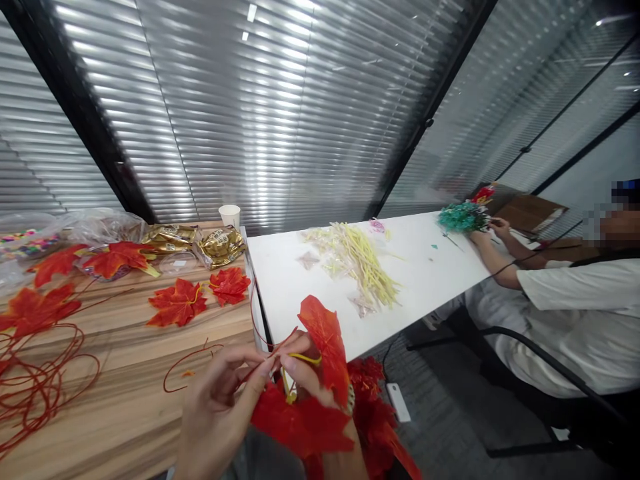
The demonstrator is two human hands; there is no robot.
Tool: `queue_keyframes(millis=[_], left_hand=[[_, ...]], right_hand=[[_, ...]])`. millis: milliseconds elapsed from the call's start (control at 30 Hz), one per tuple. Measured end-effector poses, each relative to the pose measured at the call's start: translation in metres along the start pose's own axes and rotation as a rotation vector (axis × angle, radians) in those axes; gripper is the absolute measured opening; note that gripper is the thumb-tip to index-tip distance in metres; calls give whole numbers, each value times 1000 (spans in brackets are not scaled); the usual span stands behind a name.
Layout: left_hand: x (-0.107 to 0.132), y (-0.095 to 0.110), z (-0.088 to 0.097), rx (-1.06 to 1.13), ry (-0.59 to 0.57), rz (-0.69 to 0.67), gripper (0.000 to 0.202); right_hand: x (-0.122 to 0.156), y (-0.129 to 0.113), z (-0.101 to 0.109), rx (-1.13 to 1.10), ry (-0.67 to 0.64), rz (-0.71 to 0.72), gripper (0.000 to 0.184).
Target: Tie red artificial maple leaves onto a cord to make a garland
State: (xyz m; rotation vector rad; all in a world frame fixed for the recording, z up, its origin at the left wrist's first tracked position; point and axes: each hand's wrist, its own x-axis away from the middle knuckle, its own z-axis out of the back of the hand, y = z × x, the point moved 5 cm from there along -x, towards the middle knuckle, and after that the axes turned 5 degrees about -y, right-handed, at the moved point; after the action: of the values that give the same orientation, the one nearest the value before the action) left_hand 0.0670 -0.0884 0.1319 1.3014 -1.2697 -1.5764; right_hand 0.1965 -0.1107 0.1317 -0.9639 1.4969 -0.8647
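Observation:
In the head view, my left hand (pixel 220 400) pinches a thin red cord (pixel 261 337) between thumb and fingertips, low in the middle. My right hand (pixel 305 373) meets it there, closed on the same cord beside a yellow leaf stem (pixel 307 359). One red artificial maple leaf (pixel 323 327) stands up past my right fingers. Another red maple leaf (pixel 303 420) hangs below the fingertips and covers part of my right hand and wrist. More red leaves (pixel 373 413) hang lower down at the right. Exactly where cord and stem cross is hidden by my fingers.
A wooden table (pixel 125 373) bears loose maple leaves (pixel 180 301), a tangle of red cord (pixel 45 380), gold packets (pixel 220 247) and a paper cup (pixel 230 215). Yellow strips (pixel 367 267) lie on the white table (pixel 295 287). At right, a seated person (pixel 565 313) handles a green bunch (pixel 463 218).

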Motion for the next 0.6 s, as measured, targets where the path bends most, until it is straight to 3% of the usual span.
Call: queue_keyframes(millis=[133,367,500,600], left_hand=[[-3,-1,-2,-77,-29,-12,4],[-12,-5,-10,-187,-123,21,4],[-13,-13,-11,-106,-80,89,8],[-8,-23,-11,-90,-48,100,10]], right_hand=[[0,10,5,-74,23,-28,10],[9,39,7,-246,97,-263,11],[15,46,7,-117,233,-220,17],[22,49,8,126,275,-111,25]])
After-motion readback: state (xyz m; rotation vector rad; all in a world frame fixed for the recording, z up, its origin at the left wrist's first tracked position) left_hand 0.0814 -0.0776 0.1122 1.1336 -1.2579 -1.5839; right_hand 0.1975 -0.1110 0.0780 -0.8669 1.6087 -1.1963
